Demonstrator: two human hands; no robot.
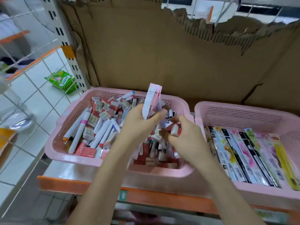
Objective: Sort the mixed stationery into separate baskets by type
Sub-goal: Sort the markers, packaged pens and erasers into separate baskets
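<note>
Shelf front edge: orange, nearest. Left basket: mixed markers and small red-white boxes. Left hand: fingers curled round pink packaged pen, raised above basket centre. Right hand: pinches small red-white box, just beside. Right basket: flat pen packs in row. Risk: box slips from light pinch back into mixed pile; both hands loaded, wrong-basket drop likely.

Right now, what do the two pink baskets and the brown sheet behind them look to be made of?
Left pink basket and right pink basket: likely moulded plastic, smooth matt finish, walls perforated with small holes. Brown sheet: corrugated cardboard, dull; its torn top edge shows the fluting.
</note>
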